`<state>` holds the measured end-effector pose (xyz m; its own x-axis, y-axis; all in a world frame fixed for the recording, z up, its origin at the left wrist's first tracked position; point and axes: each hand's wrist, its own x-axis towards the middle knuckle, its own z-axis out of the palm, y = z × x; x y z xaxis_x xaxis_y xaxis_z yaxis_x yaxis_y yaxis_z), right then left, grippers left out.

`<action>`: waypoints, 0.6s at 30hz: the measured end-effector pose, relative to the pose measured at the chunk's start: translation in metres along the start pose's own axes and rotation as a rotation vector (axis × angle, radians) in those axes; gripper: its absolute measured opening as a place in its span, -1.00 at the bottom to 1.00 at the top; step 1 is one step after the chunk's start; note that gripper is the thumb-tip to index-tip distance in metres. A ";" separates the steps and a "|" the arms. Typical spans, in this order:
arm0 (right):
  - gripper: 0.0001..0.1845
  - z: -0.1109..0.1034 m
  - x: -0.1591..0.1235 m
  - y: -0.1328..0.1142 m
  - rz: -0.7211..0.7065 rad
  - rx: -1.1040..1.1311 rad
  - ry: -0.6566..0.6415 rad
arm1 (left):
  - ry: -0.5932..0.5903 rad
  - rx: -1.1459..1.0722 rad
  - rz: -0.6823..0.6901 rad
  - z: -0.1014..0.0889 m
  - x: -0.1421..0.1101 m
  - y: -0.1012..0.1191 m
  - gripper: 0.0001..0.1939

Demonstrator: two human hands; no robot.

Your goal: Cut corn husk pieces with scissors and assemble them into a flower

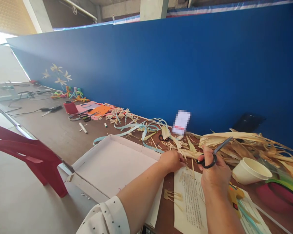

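Observation:
My right hand (216,170) is wrapped round a pair of black-handled scissors (222,145), with the blades pointing up and to the right. Dried corn husks (217,139) lie just beyond its fingertips; whether they touch is hard to tell. My left hand (171,161) is closed, its fingers bent down by the husk scraps beside the white box lid (119,162). What it pinches, if anything, is hidden. Below both hands lies a printed sheet (189,201), with a cut, pronged piece of husk (173,196) at its left edge.
A cream cup (250,170) stands right of the husks, near a yellow tool (235,196). Light-blue ribbon (146,130) and scraps run along the blue partition (185,65). Farther left are a red spool (70,107), more scissors (88,116) and a red chair (39,152).

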<state>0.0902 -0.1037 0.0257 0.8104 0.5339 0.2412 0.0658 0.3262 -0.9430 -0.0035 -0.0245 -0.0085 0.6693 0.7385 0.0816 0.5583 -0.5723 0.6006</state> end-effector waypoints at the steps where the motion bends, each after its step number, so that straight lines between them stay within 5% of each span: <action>1: -0.59 0.000 0.000 0.001 0.003 -0.003 -0.003 | -0.002 -0.005 -0.013 0.000 0.000 0.000 -0.81; 11: -0.55 -0.005 0.006 0.012 -0.013 -0.068 -0.016 | 0.033 -0.207 -0.066 0.000 0.006 -0.005 -0.91; 18: -0.39 -0.014 0.018 0.028 -0.011 -0.261 -0.130 | -0.032 -1.216 -0.202 -0.017 0.009 -0.003 -0.79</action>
<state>0.1142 -0.0958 0.0005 0.7285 0.6326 0.2628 0.2353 0.1291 -0.9633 -0.0075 -0.0103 0.0040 0.6449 0.7566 -0.1077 -0.1549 0.2674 0.9511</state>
